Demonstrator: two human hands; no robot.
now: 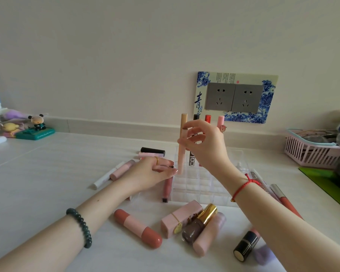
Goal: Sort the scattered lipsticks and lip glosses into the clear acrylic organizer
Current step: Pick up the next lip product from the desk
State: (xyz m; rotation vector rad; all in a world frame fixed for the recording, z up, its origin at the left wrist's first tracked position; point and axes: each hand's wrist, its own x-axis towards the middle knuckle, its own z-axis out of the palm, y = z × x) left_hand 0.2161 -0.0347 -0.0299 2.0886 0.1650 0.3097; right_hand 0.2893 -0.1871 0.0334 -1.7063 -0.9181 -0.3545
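Clearly, in the head view, the right hand point(202, 142) pinches a slim peach lip gloss tube point(181, 160) between thumb and fingers a little above its middle. The tube stands nearly upright, its lower end at the back-left corner of the clear acrylic organizer point(194, 187). Whether that end is already inside a cell I cannot tell. The left hand point(151, 173) lies against the organizer's left side with its fingers stretched out flat, holding nothing, the tips right by the tube's foot.

Along the organizer's back row, a black tube point(195, 117), a red tube point(207, 118) and a pink tube point(220, 119) stand upright. On the bench in front of the organizer lie a coral-and-pink tube point(137, 227), a pink square lipstick point(182, 216), a gold-capped brown bottle point(199, 223) and a black-and-gold lipstick point(245, 245). A white pencil point(108, 177) lies to the organizer's left.

The gloss tube looks light, stiff and smooth-skinned, so it probably slips under a loose pinch. Being long and thin, it likely tips unless it is guided straight down. A hold above the middle, as here, seems sound. The organizer looks light and hard, and may slide on the bench, so bracing its left wall seems wise. The stubby lipsticks should take a grip across the barrel; the round ones may roll.
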